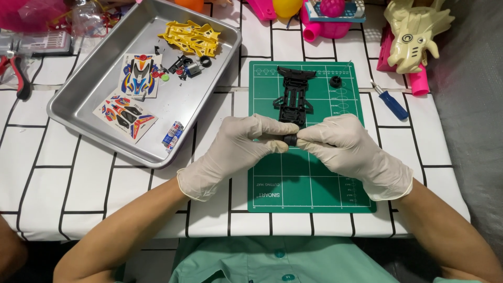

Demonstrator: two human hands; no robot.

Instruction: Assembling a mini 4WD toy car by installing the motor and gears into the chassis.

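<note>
Both hands wear pale gloves and meet over a green cutting mat [293, 183]. My left hand [236, 149] and my right hand [353, 152] pinch one small black wheel [290, 140] between their fingertips. Just beyond the fingers a black toy car chassis [293, 94] lies flat on the mat. A second small black wheel [336, 81] sits on the mat to the chassis's right.
A metal tray [84, 105] at the left holds yellow plastic parts [191, 37], two sticker sheets [139, 76], small dark parts and a battery [172, 134]. A blue-handled screwdriver [390, 102] lies right of the mat. Pliers [20, 78] and colourful toys line the far edge.
</note>
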